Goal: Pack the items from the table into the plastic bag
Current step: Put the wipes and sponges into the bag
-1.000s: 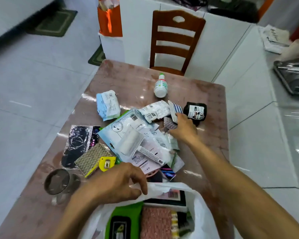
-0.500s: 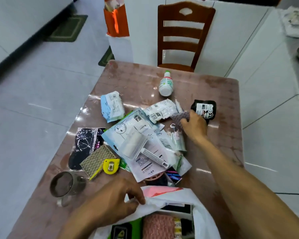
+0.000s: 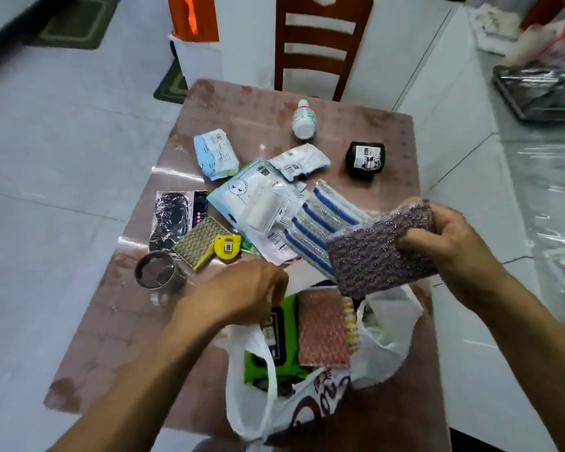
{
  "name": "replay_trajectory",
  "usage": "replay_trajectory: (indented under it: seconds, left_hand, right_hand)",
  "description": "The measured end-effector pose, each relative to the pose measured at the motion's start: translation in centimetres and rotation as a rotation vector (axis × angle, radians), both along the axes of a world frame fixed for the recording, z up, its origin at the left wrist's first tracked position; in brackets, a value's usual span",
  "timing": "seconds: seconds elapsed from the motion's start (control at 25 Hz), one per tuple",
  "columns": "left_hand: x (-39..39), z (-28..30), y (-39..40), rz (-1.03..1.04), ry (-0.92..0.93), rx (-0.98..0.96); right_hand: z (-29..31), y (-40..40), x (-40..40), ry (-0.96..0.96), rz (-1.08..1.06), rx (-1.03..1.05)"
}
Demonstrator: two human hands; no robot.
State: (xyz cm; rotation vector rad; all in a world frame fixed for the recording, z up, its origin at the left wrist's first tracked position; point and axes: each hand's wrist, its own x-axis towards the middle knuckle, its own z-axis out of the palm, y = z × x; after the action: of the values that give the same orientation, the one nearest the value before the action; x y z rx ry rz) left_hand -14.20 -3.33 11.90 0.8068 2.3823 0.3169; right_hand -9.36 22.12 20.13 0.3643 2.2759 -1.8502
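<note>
A white plastic bag [image 3: 385,334] lies open at the near side of the brown table [image 3: 258,102], with a green pack and a pink scouring pad inside. My left hand [image 3: 238,291] pinches the bag's far rim. My right hand [image 3: 450,236] holds a purple glittery scouring pad [image 3: 375,252], together with a blue-striped pack of sponges [image 3: 320,220], just above the bag's mouth. Loose on the table lie a white bottle [image 3: 303,120], a black wrapped bundle [image 3: 366,160], a blue-white packet [image 3: 214,153], a large white pouch [image 3: 258,197] and a yellow tape measure [image 3: 227,246].
A metal cup [image 3: 155,272] stands at the table's left edge beside a black packet [image 3: 172,220] and a woven beige pad [image 3: 199,239]. A wooden chair [image 3: 320,44] stands at the far side. White tiled floor lies left; a foil-covered counter with a tray [image 3: 542,96] is right.
My right hand has lifted the purple pad and striped sponge pack from the pile near the black bundle and brought them back over the bag. My left hand stays on the bag's rim.
</note>
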Motion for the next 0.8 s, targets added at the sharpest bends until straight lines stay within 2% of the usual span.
replay_trajectory:
  seconds: [0.08,0.2,0.24,0.32,0.4,0.44,0.52,0.6,0.68,0.8]
  left_hand:
    - [0.6,0.4,-0.8,0.072,0.055,-0.034]
    - [1.0,-0.4,-3.8,0.21,0.074,0.059]
    - [1.2,-0.5,-4.7,0.234,0.079,0.112]
    - [1.5,-0.1,-5.4,0.237,0.07,0.241]
    - [2.1,0.8,-5.4,0.23,0.066,0.315]
    - [2.5,1.0,-5.2,0.223,0.071,0.317]
    - [3.0,1.1,-5.0,0.227,0.08,0.319]
    - [3.1,0.6,-5.0,0.238,0.098,0.329]
    - [3.0,0.1,-5.2,0.259,0.098,0.339]
    - [3.1,0.0,-4.8,0.277,0.117,0.347]
  right_hand:
    - [-1.0,-2.2,0.8,-0.196,0.136,0.12]
    - [-3.7,-4.1,1.7,-0.341,0.343,0.536]
    - [-4.2,-4.3,2.2,-0.371,0.364,0.587]
    - [-4.4,-4.2,2.9,-0.401,0.406,0.54]
    - [-4.4,-4.8,3.3,-0.283,0.449,0.512]
    - [-4.8,-5.1,3.2,-0.146,0.446,0.593]
    - [-6.5,-6.1,2.5,0.216,0.469,0.933]
    - [-8.6,-7.4,2.2,0.478,0.466,1.211]
    - [-9.8,-7.6,2.2,0.629,0.393,1.355]
    - [-10.6,-6.3,2.7,0.661,0.3,1.459]
